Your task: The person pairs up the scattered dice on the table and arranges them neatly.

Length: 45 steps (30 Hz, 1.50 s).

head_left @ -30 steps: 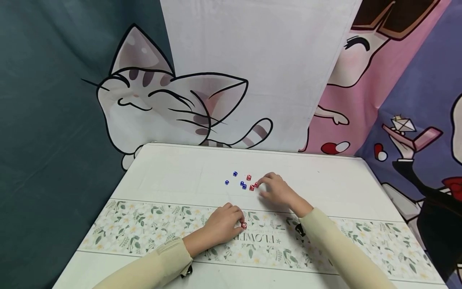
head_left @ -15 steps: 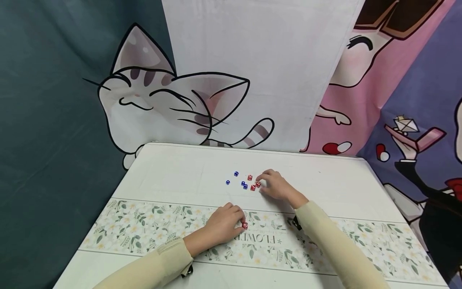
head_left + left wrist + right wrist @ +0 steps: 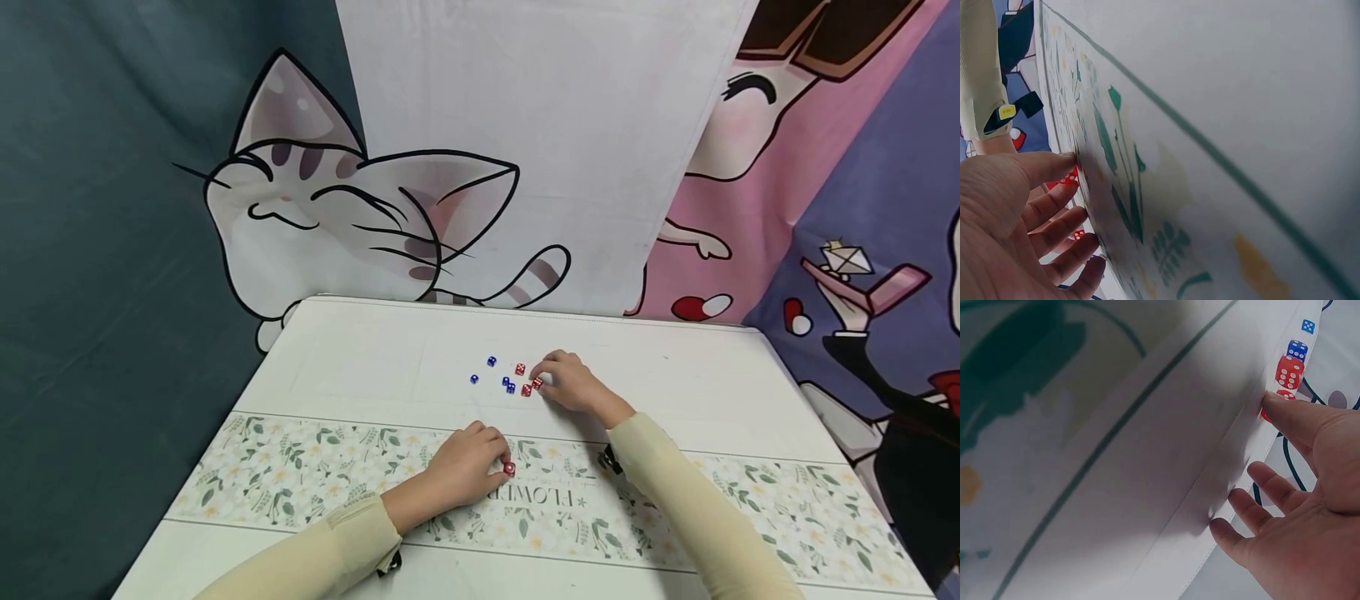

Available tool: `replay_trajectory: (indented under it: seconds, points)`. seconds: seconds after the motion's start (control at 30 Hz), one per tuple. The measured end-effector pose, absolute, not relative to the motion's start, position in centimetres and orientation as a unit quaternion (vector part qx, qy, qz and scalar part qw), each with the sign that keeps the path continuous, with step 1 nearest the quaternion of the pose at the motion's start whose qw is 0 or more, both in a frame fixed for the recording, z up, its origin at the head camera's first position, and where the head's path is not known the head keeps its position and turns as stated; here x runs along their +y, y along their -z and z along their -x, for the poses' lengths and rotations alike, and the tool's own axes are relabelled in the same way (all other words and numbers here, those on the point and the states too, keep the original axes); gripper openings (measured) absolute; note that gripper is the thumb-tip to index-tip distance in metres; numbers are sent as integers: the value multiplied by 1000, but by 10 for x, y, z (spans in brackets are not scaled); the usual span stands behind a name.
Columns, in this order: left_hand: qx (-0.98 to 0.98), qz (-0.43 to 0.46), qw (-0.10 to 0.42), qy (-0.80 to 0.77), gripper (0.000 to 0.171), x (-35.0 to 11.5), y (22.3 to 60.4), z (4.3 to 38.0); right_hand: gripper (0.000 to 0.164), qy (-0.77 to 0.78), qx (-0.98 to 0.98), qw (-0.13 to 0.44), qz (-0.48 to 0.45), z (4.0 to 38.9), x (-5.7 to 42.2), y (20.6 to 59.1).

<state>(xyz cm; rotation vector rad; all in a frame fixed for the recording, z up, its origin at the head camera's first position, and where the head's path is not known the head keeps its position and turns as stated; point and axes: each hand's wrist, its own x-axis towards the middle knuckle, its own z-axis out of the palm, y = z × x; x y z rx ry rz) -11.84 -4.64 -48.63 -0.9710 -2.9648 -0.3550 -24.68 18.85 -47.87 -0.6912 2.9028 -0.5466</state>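
Note:
A red die (image 3: 509, 469) sits on the floral band of the mat, pinched between thumb and index finger of my left hand (image 3: 463, 467). In the left wrist view that red die (image 3: 1069, 176) shows between the thumb and index finger. Farther back, my right hand (image 3: 573, 383) has its thumb and index finger around another red die (image 3: 537, 383), which rests on the white surface. The right wrist view shows the thumb partly covering this red die (image 3: 1285, 394); its other fingers are spread. Close beside it lies a red die (image 3: 527, 390), with one more red die (image 3: 521, 368) behind.
Several blue dice lie left of the red ones: two near each other, including a blue die (image 3: 511, 388), a blue die (image 3: 474, 379) farther left and a blue die (image 3: 491, 361) behind. The white table (image 3: 360, 350) ends at a cat-printed cloth (image 3: 315, 233).
My right hand has shifted slightly left and closed its thumb and index finger around the red die. The left hand and its die stay in place; the view has shifted slightly.

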Motion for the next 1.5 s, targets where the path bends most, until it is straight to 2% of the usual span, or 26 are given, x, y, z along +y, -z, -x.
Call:
replay_trajectory:
  seconds: [0.6, 1.27, 1.5]
  points:
    - [-944, 310, 6, 110, 17, -46, 486, 118, 17, 181, 960, 51, 209, 243, 191, 485]
    - [-944, 309, 5, 113, 18, -47, 485, 118, 17, 180, 959, 53, 214, 216, 194, 483]
    - [-945, 305, 1, 118, 18, -46, 485, 118, 13, 182, 956, 36, 229, 206, 194, 484]
